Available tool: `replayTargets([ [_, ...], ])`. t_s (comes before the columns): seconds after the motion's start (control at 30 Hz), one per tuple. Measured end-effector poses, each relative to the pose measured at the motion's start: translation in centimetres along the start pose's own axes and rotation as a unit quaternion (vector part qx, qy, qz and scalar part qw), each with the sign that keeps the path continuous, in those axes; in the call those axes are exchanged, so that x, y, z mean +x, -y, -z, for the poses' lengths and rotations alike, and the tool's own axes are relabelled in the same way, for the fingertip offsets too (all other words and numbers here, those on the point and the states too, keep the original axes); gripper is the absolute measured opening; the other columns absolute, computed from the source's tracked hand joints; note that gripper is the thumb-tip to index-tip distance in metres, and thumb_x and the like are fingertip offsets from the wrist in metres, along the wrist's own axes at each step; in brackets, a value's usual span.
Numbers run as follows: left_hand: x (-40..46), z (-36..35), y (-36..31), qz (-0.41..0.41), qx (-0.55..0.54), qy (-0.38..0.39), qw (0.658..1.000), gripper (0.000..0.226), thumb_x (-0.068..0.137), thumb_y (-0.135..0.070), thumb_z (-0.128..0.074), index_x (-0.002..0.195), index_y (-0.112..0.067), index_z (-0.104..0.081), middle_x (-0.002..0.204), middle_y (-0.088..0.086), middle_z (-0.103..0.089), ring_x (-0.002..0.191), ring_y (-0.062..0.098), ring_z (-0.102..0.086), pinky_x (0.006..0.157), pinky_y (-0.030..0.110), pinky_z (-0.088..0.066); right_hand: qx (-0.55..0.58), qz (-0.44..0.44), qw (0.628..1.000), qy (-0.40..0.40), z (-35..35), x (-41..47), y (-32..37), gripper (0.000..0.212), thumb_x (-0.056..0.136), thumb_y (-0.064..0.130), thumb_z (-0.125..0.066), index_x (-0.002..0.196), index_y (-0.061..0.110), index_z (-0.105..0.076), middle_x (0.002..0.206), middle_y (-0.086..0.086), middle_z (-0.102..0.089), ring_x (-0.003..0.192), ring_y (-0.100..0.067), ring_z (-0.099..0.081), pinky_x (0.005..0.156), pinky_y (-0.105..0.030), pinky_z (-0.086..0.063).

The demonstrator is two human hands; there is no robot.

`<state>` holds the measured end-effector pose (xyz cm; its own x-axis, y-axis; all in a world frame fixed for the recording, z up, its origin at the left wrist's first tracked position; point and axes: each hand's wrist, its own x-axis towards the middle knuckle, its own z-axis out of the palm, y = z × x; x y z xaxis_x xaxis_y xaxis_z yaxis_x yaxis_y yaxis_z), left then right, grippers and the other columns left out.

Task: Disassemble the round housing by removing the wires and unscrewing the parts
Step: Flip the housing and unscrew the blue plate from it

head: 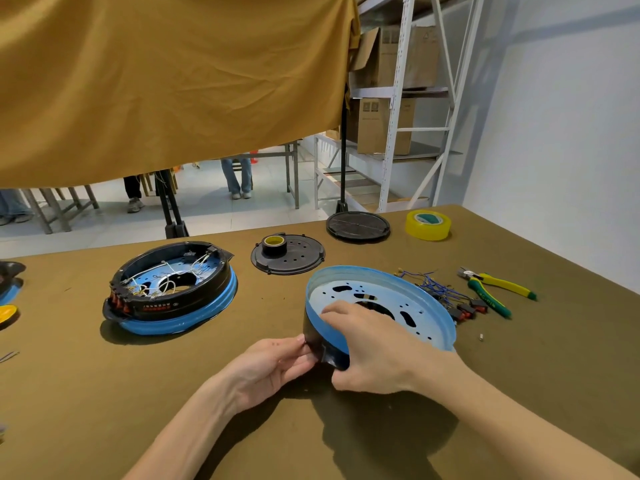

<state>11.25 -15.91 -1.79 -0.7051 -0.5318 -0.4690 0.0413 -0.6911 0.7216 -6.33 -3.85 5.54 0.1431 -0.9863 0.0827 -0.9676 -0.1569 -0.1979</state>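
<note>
Fingers of the left hand pinch the black outer band of the round blue metal housing, tilted on the olive bench, while the right hand curls over its near rim. The wires look already out; next seems to be parting the band from the shell between both hands.
</note>
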Motion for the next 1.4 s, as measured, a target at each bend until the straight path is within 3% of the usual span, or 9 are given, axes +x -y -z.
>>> replayTargets([
  [0.23, -0.5, 1.6, -2.2, -0.2, 0.141, -0.129, 0.961, 0.035, 0.085, -0.03, -0.072, 0.115, -0.012, -0.074, 0.105, 0.008, -0.079, 0.098, 0.02, -0.077, 0.074, 0.029, -0.064, -0.004, 0.021, 0.999, -0.033, -0.7, -0.2, -0.5, 0.066, 0.078, 0.045, -0.065, 0.137, 0.016, -0.056, 0.139, 0.004, -0.056, 0.123, -0.019, -0.051, 0.108, -0.04, -0.043],
  [0.4, -0.4, 0.2, -0.7, -0.384, 0.26, -0.156, 0.872, 0.008, 0.09, -0.025, -0.075, 0.093, -0.029, -0.082, 0.095, -0.003, -0.08, 0.09, 0.014, -0.075, 0.071, 0.025, -0.061, -0.063, 0.068, 0.996, -0.005, -4.6, -0.4, 0.0, 0.063, 0.083, 0.051, -0.063, 0.136, 0.019, -0.053, 0.139, 0.004, -0.05, 0.123, -0.02, -0.043, 0.105, -0.038, -0.038],
  [0.5, -0.3, -0.6, 0.2, -0.46, 0.338, -0.122, 0.812, 0.012, 0.091, -0.024, -0.075, 0.101, -0.026, -0.08, 0.096, -0.006, -0.079, 0.094, 0.016, -0.074, 0.08, 0.027, -0.06, 0.133, -0.003, 0.991, -0.019, -4.1, -1.0, -0.6, 0.071, 0.086, 0.067, -0.061, 0.143, 0.025, -0.054, 0.136, 0.014, -0.054, 0.121, -0.002, -0.047, 0.105, -0.028, -0.041],
  [0.6, -0.7, -1.9, 0.9, -0.494, 0.394, -0.082, 0.771, 0.016, 0.089, -0.031, -0.075, 0.104, -0.03, -0.079, 0.098, -0.01, -0.077, 0.101, 0.018, -0.071, 0.085, 0.025, -0.058, 0.332, -0.085, 0.93, -0.129, -3.2, -0.8, -1.2, 0.035, 0.098, 0.039, -0.064, 0.128, 0.021, -0.07, 0.11, 0.01, -0.073, 0.101, -0.003, -0.065, 0.089, -0.025, -0.055],
  [0.73, -0.8, -3.4, 2.1, -0.546, 0.419, -0.067, 0.722, 0.02, 0.087, -0.038, -0.073, 0.106, -0.036, -0.078, 0.099, -0.017, -0.077, 0.099, 0.016, -0.072, 0.085, 0.03, -0.059, 0.428, -0.103, 0.885, -0.151, -2.5, -0.9, -1.9, 0.019, 0.1, 0.022, -0.064, 0.101, 0.015, -0.082, 0.082, 0.002, -0.078, 0.073, -0.007, -0.069, 0.069, -0.019, -0.055],
  [0.9, 0.0, -3.6, 2.6, -0.577, 0.439, -0.086, 0.684, 0.02, 0.088, -0.043, -0.072, 0.106, -0.035, -0.077, 0.101, -0.023, -0.075, 0.101, 0.01, -0.071, 0.089, 0.024, -0.056, 0.495, -0.094, 0.851, -0.149, -2.1, -1.7, -2.9, 0.011, 0.096, 0.017, -0.071, 0.097, 0.017, -0.082, 0.082, -0.002, -0.079, 0.076, -0.014, -0.074, 0.07, -0.02, -0.055],
  [1.17, 2.6, -2.3, 5.1, -0.553, 0.507, -0.147, 0.645, 0.033, 0.101, -0.04, -0.045, 0.091, -0.031, -0.075, 0.093, -0.027, -0.067, 0.105, 0.006, -0.061, 0.102, 0.018, -0.035, 0.254, -0.273, 0.781, -0.502, -2.1, -6.1, -11.2, 0.012, 0.09, 0.01, -0.076, 0.092, 0.022, -0.078, 0.082, 0.016, -0.074, 0.077, 0.001, -0.069, 0.072, -0.013, -0.054],
  [1.23, 2.8, -2.3, 5.2, -0.562, 0.506, -0.152, 0.637, 0.034, 0.102, -0.038, -0.044, 0.088, -0.03, -0.074, 0.091, -0.027, -0.066, 0.103, 0.006, -0.061, 0.101, 0.015, -0.034, 0.217, -0.305, 0.769, -0.519, -3.3, -7.6, -13.2, 0.016, 0.088, 0.005, -0.076, 0.088, 0.022, -0.077, 0.079, 0.01, -0.074, 0.073, 0.0, -0.067, 0.073, -0.017, -0.054],
  [1.4, 2.7, -2.4, 5.3, -0.57, 0.5, -0.156, 0.633, 0.037, 0.103, -0.038, -0.042, 0.085, -0.028, -0.073, 0.087, -0.026, -0.064, 0.1, 0.004, -0.06, 0.101, 0.011, -0.031, 0.072, -0.338, 0.839, -0.42, -6.3, -9.4, -15.6, 0.013, 0.083, 0.005, -0.079, 0.091, 0.015, -0.08, 0.088, -0.001, -0.077, 0.082, -0.019, -0.064, 0.076, -0.027, -0.044],
])
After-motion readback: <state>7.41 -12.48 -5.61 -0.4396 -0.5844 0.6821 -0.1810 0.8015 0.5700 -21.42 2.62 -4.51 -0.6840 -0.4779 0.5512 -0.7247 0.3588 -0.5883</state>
